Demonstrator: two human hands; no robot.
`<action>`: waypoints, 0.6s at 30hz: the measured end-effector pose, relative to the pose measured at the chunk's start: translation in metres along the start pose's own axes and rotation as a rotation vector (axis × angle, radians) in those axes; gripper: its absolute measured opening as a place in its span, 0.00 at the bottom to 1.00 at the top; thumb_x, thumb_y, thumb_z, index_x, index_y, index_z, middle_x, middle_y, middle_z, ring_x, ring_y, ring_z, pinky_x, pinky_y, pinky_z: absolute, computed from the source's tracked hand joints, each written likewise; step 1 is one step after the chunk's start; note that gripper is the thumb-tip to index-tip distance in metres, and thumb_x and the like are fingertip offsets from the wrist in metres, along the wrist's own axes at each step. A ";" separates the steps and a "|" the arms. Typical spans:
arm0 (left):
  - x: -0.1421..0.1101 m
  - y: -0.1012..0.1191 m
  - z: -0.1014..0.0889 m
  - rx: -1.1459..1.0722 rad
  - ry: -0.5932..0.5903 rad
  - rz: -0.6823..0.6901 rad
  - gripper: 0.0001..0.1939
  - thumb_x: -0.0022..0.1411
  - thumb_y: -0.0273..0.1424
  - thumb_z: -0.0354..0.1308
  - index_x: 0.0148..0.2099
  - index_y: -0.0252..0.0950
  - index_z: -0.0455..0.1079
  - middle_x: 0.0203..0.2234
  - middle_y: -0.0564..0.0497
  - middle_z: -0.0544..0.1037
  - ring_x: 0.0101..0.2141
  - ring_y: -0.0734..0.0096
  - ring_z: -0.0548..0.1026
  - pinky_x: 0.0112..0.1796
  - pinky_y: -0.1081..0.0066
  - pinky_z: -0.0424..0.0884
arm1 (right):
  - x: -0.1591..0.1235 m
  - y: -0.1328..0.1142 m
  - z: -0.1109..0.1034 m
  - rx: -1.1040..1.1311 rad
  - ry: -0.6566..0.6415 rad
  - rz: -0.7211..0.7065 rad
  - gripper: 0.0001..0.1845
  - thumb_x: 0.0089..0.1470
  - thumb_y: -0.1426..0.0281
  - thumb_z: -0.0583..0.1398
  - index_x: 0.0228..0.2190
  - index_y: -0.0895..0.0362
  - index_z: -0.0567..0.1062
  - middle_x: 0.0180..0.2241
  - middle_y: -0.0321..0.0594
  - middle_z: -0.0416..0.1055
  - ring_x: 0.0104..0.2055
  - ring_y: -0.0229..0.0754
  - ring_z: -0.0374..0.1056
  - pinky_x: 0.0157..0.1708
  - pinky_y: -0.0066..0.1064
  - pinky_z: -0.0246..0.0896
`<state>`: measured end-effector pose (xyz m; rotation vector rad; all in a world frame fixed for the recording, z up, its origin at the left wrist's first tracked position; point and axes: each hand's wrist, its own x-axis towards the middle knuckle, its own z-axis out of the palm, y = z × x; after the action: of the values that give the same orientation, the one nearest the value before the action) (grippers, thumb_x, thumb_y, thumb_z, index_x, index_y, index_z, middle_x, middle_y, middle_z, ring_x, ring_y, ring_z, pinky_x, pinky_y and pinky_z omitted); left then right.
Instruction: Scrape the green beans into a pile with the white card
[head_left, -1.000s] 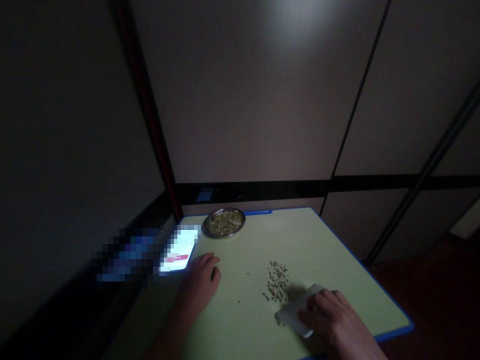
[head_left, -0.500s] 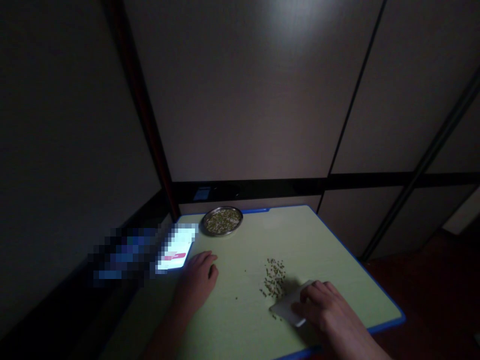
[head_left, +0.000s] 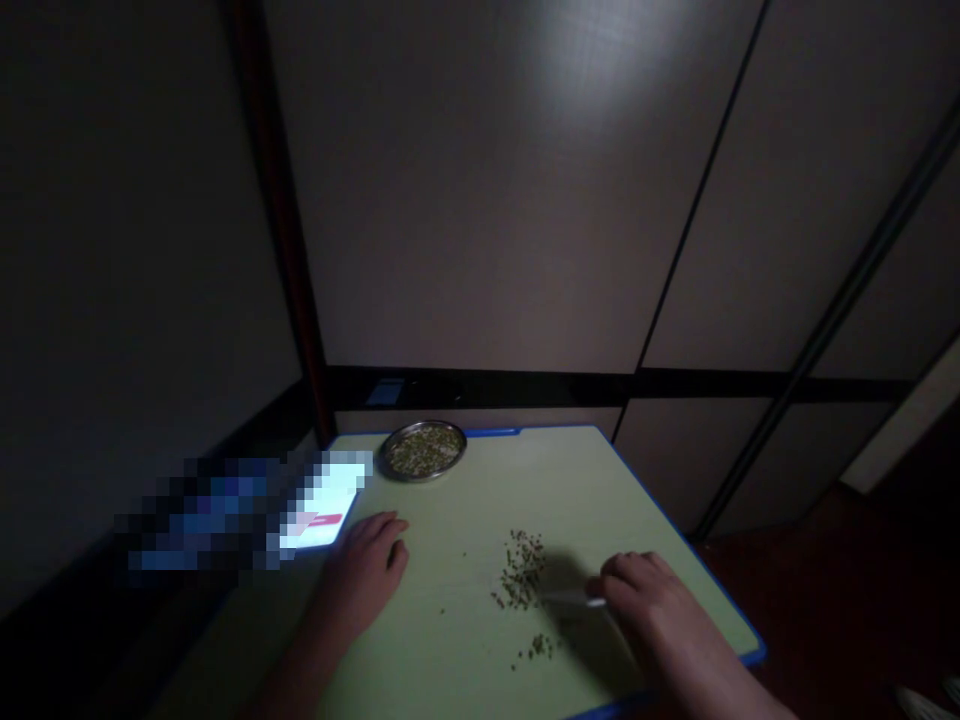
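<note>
My right hand (head_left: 641, 595) is closed around a thin, pale flat piece (head_left: 574, 598), now seen almost edge-on above the table, its kind unclear. Its tip reaches the right side of a loose patch of small greenish-brown beans or seeds (head_left: 523, 570). Nearer to me lies a smaller cluster of the same seeds (head_left: 540, 648). My left hand (head_left: 375, 560) rests on the left part of the table, fingers stretched forward and thumb apart, holding nothing. Just beyond it glows a bright screen (head_left: 326, 505), partly blurred out. A round metal plate (head_left: 386, 470) holding many similar seeds stands at the back left.
The pale green tabletop (head_left: 615, 490) has a blue edge, and a few single seeds lie scattered between my hands. Tall panelled cabinet doors (head_left: 480, 220) rise right behind the table. A dark reddish floor (head_left: 810, 580) shows at the right.
My right hand has lifted and turned the flat piece from lying broad over the seeds to edge-on, uncovering the near cluster. My view has shifted slightly right; my left hand stays put on the table.
</note>
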<state>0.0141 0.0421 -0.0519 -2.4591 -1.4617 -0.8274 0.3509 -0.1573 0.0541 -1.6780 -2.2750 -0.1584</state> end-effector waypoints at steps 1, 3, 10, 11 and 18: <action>0.000 0.000 -0.001 0.003 -0.002 0.002 0.15 0.60 0.32 0.49 0.45 0.37 0.75 0.45 0.45 0.77 0.47 0.60 0.73 0.52 0.59 0.66 | 0.004 0.004 -0.010 -0.005 -0.025 0.051 0.11 0.56 0.80 0.54 0.34 0.53 0.72 0.35 0.38 0.72 0.37 0.41 0.66 0.39 0.32 0.53; 0.001 0.001 -0.002 0.008 -0.005 0.005 0.15 0.60 0.31 0.49 0.45 0.37 0.75 0.45 0.45 0.77 0.47 0.60 0.73 0.52 0.58 0.66 | 0.011 0.013 -0.023 0.006 -0.107 0.128 0.10 0.56 0.79 0.51 0.33 0.55 0.69 0.34 0.41 0.72 0.36 0.41 0.67 0.36 0.31 0.53; 0.001 0.002 -0.003 0.004 0.002 0.012 0.15 0.60 0.32 0.49 0.44 0.37 0.74 0.45 0.44 0.78 0.47 0.59 0.74 0.51 0.58 0.67 | 0.031 0.049 -0.006 0.029 -0.300 0.233 0.10 0.55 0.70 0.54 0.41 0.56 0.66 0.36 0.44 0.74 0.37 0.45 0.69 0.33 0.31 0.50; 0.001 0.002 -0.003 0.001 0.003 0.010 0.15 0.60 0.32 0.50 0.44 0.37 0.74 0.45 0.44 0.78 0.47 0.59 0.73 0.51 0.58 0.67 | 0.032 0.050 -0.002 0.025 -0.309 0.231 0.11 0.54 0.70 0.54 0.41 0.56 0.67 0.36 0.45 0.74 0.37 0.45 0.69 0.33 0.31 0.49; 0.003 0.008 -0.009 -0.023 -0.009 -0.018 0.14 0.58 0.31 0.50 0.43 0.37 0.74 0.44 0.45 0.78 0.46 0.59 0.74 0.51 0.58 0.67 | 0.037 0.037 0.014 0.076 -0.314 0.178 0.13 0.53 0.69 0.55 0.42 0.55 0.69 0.35 0.45 0.74 0.36 0.45 0.69 0.32 0.31 0.48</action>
<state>0.0188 0.0368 -0.0421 -2.4731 -1.4874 -0.8414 0.3733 -0.1081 0.0486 -1.9691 -2.2922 0.2444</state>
